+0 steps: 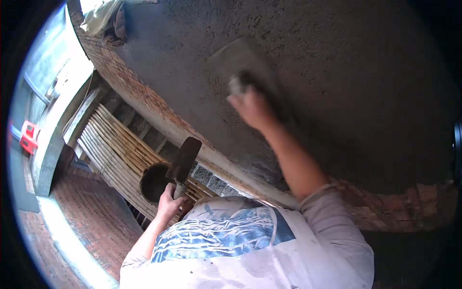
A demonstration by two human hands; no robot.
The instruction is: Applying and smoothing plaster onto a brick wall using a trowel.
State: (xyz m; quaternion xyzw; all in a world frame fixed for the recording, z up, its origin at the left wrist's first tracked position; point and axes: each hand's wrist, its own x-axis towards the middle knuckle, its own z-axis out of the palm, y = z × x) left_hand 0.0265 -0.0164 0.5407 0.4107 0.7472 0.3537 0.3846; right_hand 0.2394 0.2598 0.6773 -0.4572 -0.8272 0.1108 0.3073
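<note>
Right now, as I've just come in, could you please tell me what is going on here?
A person's right hand holds a flat rectangular float, apparently against the grey-coated wall; it is slightly blurred. The left hand grips a trowel, its dark blade pointing up. Beside that blade in the picture is a round bucket, with bamboo poles around it.

The right hand [251,108] is blurred, and also the float [248,60] under it; perhaps the float lies flat on the wall [163,48], but I cannot be sure. The trowel [185,159] covers part of the bucket [150,185], whose inside is too dark to read. The shirt [231,241], cut by the lower edge, hides some bamboo poles [115,154].
</note>
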